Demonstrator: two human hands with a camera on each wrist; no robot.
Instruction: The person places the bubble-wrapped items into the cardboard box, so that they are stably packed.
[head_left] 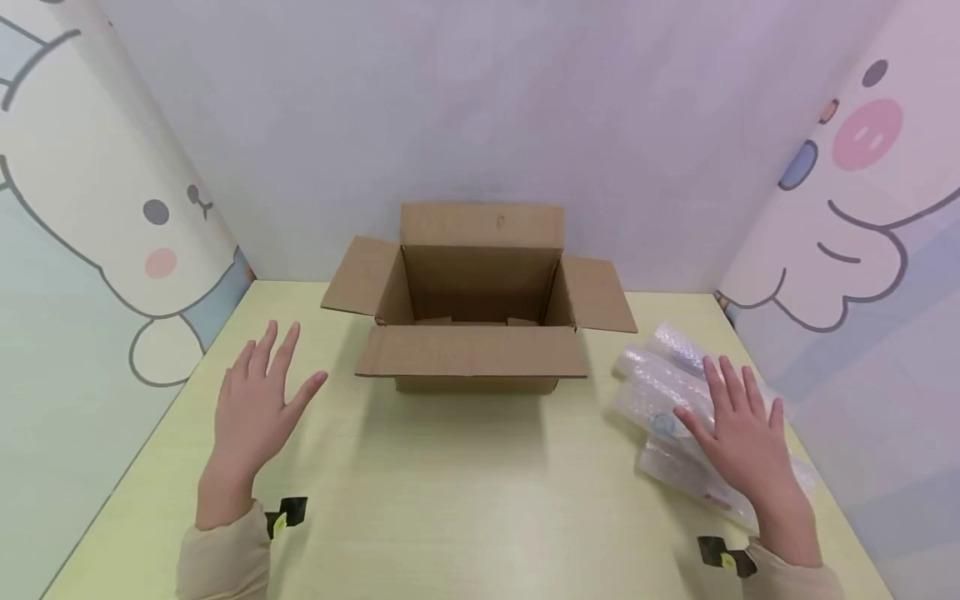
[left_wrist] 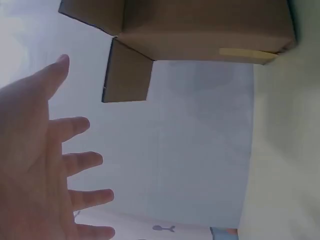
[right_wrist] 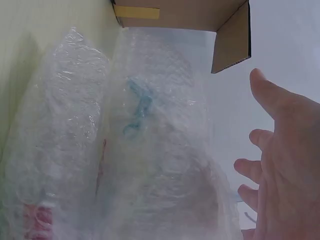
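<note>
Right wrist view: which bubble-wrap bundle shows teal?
The right clear bubble-wrap bundle, with its teal patch; the left clear bubble-wrap bundle shows a red patch but no teal.

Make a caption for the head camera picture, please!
Left hand and right hand spread, open cardboard box in the middle, bubble wrap on the right.

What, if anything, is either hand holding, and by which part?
Nothing is held: the left hand is spread and empty near the cardboard box; the right hand, also empty, is spread above the bubble wrap.
</note>
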